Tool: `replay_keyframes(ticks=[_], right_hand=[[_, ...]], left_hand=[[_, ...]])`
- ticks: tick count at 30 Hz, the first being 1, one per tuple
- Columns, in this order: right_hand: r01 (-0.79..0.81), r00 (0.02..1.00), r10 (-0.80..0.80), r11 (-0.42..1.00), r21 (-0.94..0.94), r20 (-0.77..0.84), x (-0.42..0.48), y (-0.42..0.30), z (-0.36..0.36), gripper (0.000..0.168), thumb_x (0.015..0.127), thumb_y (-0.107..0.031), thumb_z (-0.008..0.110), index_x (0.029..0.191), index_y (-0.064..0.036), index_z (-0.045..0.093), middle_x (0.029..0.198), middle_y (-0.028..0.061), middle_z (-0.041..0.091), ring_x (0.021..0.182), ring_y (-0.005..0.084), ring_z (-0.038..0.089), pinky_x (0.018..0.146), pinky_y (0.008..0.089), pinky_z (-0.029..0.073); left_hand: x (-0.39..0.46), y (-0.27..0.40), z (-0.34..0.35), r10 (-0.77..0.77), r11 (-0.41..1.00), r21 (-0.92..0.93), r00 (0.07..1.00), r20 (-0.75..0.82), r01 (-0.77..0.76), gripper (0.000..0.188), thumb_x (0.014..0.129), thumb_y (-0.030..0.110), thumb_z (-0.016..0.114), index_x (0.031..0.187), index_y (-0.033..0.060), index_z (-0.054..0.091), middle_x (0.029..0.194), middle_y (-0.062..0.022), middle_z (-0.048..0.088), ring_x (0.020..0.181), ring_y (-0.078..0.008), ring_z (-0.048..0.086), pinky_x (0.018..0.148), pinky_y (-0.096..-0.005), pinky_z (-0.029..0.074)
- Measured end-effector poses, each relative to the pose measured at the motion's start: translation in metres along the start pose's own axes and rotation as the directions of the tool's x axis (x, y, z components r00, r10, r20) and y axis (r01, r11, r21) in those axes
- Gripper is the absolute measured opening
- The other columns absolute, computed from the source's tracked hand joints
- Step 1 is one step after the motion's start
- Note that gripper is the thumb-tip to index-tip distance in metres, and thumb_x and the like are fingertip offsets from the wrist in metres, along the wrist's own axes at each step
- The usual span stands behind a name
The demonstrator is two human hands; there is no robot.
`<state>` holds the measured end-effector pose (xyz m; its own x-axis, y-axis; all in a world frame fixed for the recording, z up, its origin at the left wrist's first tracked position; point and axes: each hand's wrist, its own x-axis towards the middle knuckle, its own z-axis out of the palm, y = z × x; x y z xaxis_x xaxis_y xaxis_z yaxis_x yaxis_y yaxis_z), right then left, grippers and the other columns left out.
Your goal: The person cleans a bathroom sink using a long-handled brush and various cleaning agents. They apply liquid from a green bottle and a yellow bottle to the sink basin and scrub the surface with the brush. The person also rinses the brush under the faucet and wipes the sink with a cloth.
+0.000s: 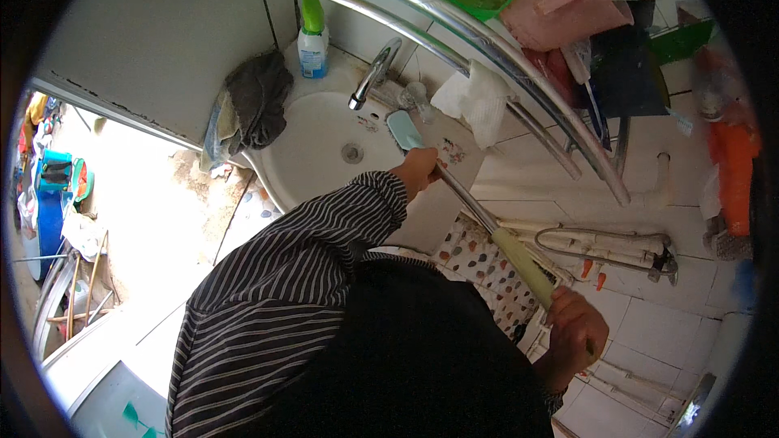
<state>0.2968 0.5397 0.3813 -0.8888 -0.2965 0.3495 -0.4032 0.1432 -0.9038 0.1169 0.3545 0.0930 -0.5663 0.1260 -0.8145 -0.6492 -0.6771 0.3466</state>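
A long-handled scrub brush slants across the view, its pale blue head [403,129] over the right side of the white washbasin [316,176]. Just below that head, my left hand [419,171] grips the neck of the brush. A metal pole [465,198] runs down from there into a yellow-green handle [522,263]. My right hand [577,331] is wrapped around the lower end of this handle. Dark bristles show along the left edge of the head. A chrome faucet [374,76] arches over the basin, and the drain [352,152] is visible.
A spray bottle [313,55] and a dark cloth [258,100] sit on the basin's rim. Curved metal rails [499,42] cross above, with a white cloth [478,103] hanging. Pipes and a hose [596,231] run along the tiled wall. A bright doorway [140,194] opens at left.
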Motion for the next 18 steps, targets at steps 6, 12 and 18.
replay_keyframes(ticks=[6,12,18], right_hand=[[0.030,0.997,-0.026,0.999,-0.045,0.074,0.001,-0.001,-0.016,0.030,0.088,-0.019,0.045,0.061,-0.006,0.047,0.060,0.0068,0.046,0.059,0.0205,0.044,0.075,0.0409,0.039],[0.082,0.972,-0.069,0.995,0.051,-0.225,-0.006,0.034,-0.029,0.034,0.090,-0.019,0.042,0.057,-0.010,0.040,0.060,0.0047,0.043,0.060,0.0192,0.040,0.073,0.0415,0.039],[0.104,0.985,-0.115,0.990,-0.092,-0.125,-0.031,-0.030,-0.060,0.034,0.089,-0.019,0.045,0.057,-0.011,0.035,0.054,0.0041,0.036,0.051,0.0169,0.034,0.053,0.0336,0.026]], left_hand=[[0.009,-0.010,0.029,-0.019,0.999,0.029,0.995,0.096,0.016,0.018,0.094,0.012,0.043,0.100,-0.0050,0.047,0.079,-0.0151,0.055,0.060,-0.0238,0.055,0.057,-0.0348,0.057],[0.046,-0.012,0.039,0.056,0.985,0.148,0.967,0.248,-0.095,0.021,0.094,0.015,0.047,0.099,-0.0051,0.048,0.093,-0.0172,0.054,0.073,-0.0283,0.060,0.064,-0.0384,0.057],[0.009,-0.066,0.084,-0.202,0.977,-0.041,0.969,0.140,0.210,0.023,0.092,0.020,0.051,0.093,-0.0020,0.044,0.083,-0.0162,0.056,0.069,-0.0309,0.063,0.055,-0.0438,0.054]])
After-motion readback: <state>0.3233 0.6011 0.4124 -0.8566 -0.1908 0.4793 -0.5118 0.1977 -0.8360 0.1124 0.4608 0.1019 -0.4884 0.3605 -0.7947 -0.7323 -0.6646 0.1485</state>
